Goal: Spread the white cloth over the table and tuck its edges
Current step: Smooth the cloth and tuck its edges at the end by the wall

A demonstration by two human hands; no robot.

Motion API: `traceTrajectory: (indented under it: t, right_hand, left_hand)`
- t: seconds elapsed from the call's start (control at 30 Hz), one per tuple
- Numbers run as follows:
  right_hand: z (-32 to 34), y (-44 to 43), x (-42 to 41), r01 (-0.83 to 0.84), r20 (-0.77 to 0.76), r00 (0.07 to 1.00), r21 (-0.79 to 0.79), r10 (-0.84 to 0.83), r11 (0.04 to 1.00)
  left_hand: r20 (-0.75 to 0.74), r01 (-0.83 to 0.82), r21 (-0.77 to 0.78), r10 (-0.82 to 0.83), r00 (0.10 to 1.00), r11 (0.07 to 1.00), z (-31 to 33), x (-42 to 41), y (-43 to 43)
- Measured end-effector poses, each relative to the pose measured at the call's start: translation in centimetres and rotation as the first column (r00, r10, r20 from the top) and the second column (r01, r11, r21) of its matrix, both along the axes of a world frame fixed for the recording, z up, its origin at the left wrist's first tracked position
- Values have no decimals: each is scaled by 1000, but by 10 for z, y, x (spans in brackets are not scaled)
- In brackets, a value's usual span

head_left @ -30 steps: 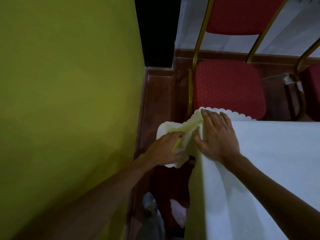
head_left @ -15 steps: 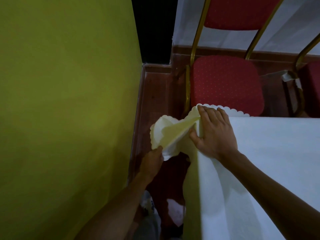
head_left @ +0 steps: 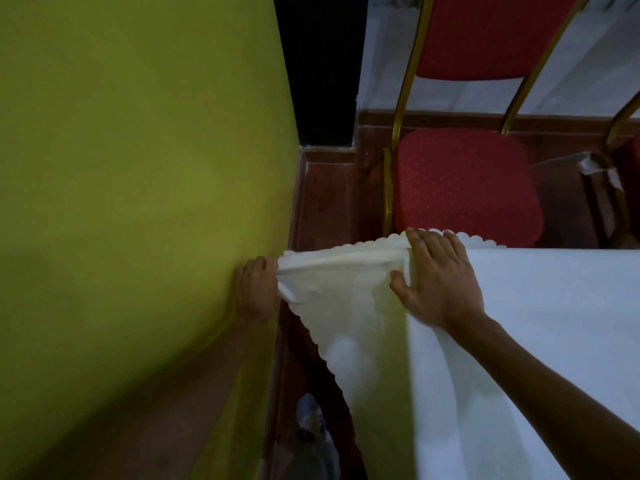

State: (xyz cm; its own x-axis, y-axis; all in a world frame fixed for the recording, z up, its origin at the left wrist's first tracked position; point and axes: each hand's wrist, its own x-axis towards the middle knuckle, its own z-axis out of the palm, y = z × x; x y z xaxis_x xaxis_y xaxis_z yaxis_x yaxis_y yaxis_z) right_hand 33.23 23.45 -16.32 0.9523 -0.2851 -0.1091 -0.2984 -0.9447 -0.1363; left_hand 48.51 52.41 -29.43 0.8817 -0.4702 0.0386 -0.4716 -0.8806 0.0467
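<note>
white cloth [head_left: 346, 306]: soft, light; grab at scalloped corner
left hand [head_left: 256, 289]: gripping that corner, stretched left
right hand [head_left: 438, 278]: flat, pinning cloth down

wall: yellow-green wall [head_left: 138, 202] fills the left, plain | gap: black vertical strip [head_left: 318, 64] between it and a pale wall [head_left: 381, 64] at the back | floor: reddish-brown floor [head_left: 329, 202], matching skirting [head_left: 450, 120] | furniture: red dotted chair [head_left: 464, 188] on gold frame; second chair [head_left: 633, 164] cut by right edge | light: dim
</note>
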Motion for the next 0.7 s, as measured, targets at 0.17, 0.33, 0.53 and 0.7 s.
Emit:
traceTrajectory:
  t: [0.17,0.33,0.53,0.7]
  right_hand:
    - [0,0,0,18,24,1000,5,-19,1000]
    - [-2,-1,0,7,17,1000,-6,-7,1000]
    - [-4,0,-1,8,31,999,-9,-7,1000]
    - [-5,-1,0,3,42,999,-14,-2,1000]
  left_hand:
    - [90,195,-63,-189,978,979,-22,-18,23]
    - [18,253,-151,-254,967,956,-48,-40,40]
    - [-280,-12,-256,-62,958,967,-72,-58,34]
    - [-420,-280,-397,98,902,874,-71,-68,16]
